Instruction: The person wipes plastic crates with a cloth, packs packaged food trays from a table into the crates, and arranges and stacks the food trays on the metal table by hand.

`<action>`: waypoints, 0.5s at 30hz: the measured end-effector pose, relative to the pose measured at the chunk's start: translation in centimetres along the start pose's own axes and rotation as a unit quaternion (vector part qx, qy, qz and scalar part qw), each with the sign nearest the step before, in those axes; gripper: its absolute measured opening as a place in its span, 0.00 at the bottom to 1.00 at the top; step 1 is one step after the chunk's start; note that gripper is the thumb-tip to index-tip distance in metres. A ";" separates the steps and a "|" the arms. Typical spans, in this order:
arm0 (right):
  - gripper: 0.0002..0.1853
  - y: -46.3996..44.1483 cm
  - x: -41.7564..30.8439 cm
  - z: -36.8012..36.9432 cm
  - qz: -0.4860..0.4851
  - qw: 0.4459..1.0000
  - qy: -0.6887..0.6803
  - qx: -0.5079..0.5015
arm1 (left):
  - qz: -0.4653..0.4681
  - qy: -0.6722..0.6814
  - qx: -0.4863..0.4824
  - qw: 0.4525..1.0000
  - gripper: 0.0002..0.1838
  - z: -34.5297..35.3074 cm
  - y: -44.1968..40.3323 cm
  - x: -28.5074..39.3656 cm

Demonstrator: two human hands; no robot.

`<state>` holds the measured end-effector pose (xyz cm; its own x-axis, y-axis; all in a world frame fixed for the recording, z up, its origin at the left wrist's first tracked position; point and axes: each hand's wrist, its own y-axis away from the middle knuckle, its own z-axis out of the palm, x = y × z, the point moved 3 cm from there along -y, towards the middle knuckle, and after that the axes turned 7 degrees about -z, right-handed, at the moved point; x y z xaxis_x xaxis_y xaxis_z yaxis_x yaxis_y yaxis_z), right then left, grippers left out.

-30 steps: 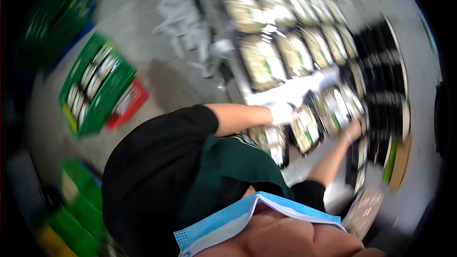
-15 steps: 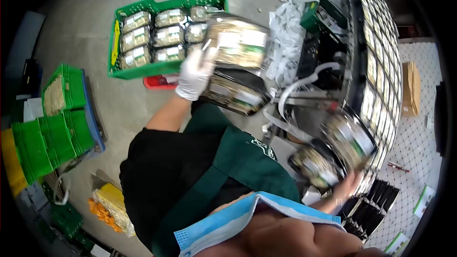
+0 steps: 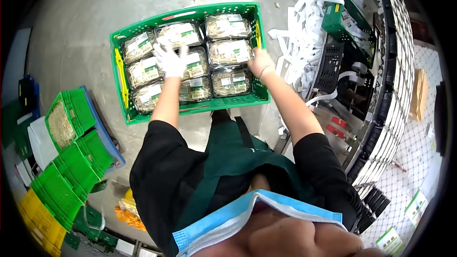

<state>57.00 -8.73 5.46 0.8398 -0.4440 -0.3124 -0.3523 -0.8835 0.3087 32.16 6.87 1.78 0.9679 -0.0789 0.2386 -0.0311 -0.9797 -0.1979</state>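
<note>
A green crate (image 3: 190,109) on the floor in front of me holds rows of black trays under clear film. They are filled with pale strands that look like bean sprouts and carry white and green labels. My gloved left hand (image 3: 170,62) lies with its fingers spread over the packs in the left and middle columns. At the crate's right side, my bare right hand (image 3: 262,63) has its fingers curled at the edge of the middle pack of bean sprouts (image 3: 230,52). Its fingertips are partly hidden.
To the right runs a machine (image 3: 350,90) beside a long wire-mesh-like band (image 3: 397,81). White paper strips (image 3: 309,33) lie heaped near it, with a small green crate (image 3: 346,24). Stacked green crates (image 3: 78,157) and a yellow one (image 3: 43,221) stand at left.
The packs that were in my hands have left them, and both hands are now at the green crate. My right hand came over from the machine side. The view has shifted toward the crate.
</note>
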 end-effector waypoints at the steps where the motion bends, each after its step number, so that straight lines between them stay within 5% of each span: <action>1: 0.18 1.6 -0.4 1.5 -0.032 0.997 -0.060 0.045 | 0.067 -0.005 -0.049 0.997 0.41 -0.8 1.9 2.5; 4: 0.19 8.3 0.8 4.2 -0.108 0.985 -0.132 0.011 | 0.297 -0.064 -0.185 0.935 0.38 -1.3 7.7 6.0; 6: 0.20 13.6 3.1 2.7 -0.081 0.984 -0.160 0.009 | 0.281 -0.054 -0.223 0.932 0.29 -0.8 8.1 7.8; 8: 0.21 18.7 7.4 0.7 0.038 0.984 -0.174 -0.011 | 0.144 -0.041 -0.090 0.985 0.29 -2.1 6.8 9.2; 10: 0.20 24.4 12.7 -0.3 0.153 0.973 -0.159 0.067 | 0.027 0.207 0.071 0.975 0.26 -0.6 4.5 7.5; 11: 0.19 26.9 14.6 -1.3 0.209 0.955 -0.187 0.090 | -0.111 0.286 0.044 0.951 0.25 1.5 2.6 5.3; 13: 0.17 32.4 18.3 -1.4 0.286 0.929 -0.208 0.113 | -0.233 0.358 0.019 0.904 0.23 3.4 -0.7 0.3; 14: 0.15 35.0 19.6 -0.6 0.315 0.921 -0.198 0.116 | -0.257 0.079 -0.051 0.962 0.35 2.6 -1.7 -1.2; 15: 0.14 36.6 19.7 -0.3 0.336 0.925 -0.152 0.090 | -0.104 -0.059 -0.031 0.992 0.37 1.1 -0.7 1.2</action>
<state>60.74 -49.79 10.88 0.2615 -0.8993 -0.3504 -0.8387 -0.3915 0.3787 33.57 7.69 1.13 0.9773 0.1449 0.1543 0.1609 -0.9822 -0.0967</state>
